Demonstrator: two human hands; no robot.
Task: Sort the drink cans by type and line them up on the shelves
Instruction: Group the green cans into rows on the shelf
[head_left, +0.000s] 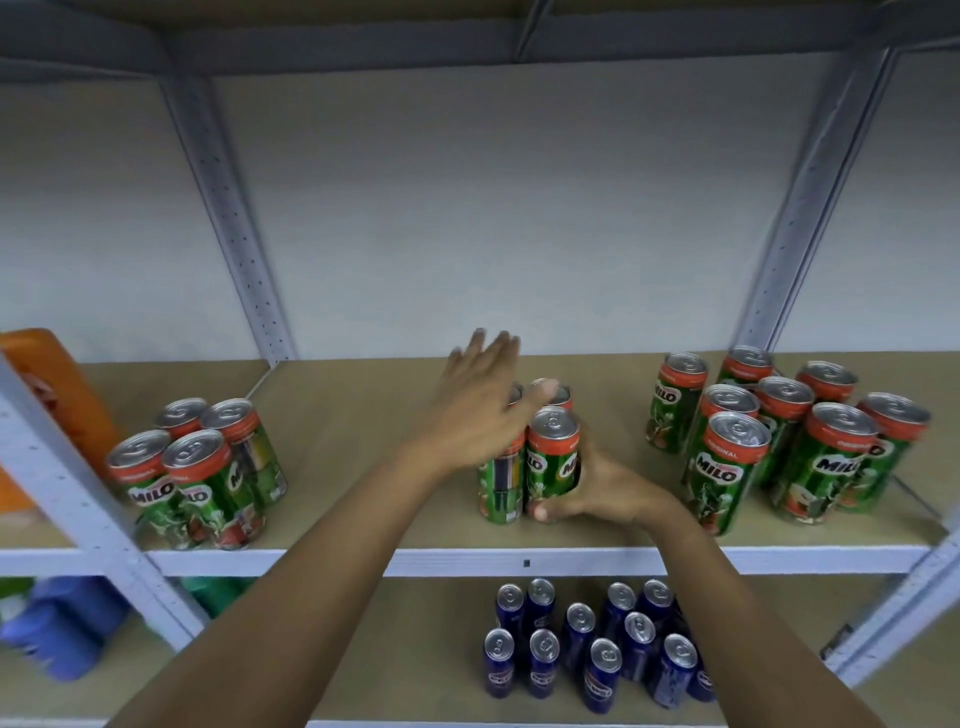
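The green cans on the upper shelf (363, 395) carry the word MILO in white on a brown band, with red collars where ORIGINAL can partly be read. They stand upright in three groups: four cans at the left (197, 467), a middle cluster (527, 452) at the centre of the frame, and a larger group at the right (784, 436). On the lower shelf (415, 649), in the lower middle of the frame, stand slim blue cans (597, 644) with silver tops; their label writing is too small to read. An orange container (62, 395) sits at the far left edge, and blurred blue objects (57, 634) lie at lower left.

The right hand (597, 488) wraps its fingers (543, 512) around the front right can (551, 457) of the middle cluster, thumb low at its base. The left hand (478, 410) is motion-blurred, its fingers (493, 348) spread flat over the tops of the cluster's left cans, gripping nothing.
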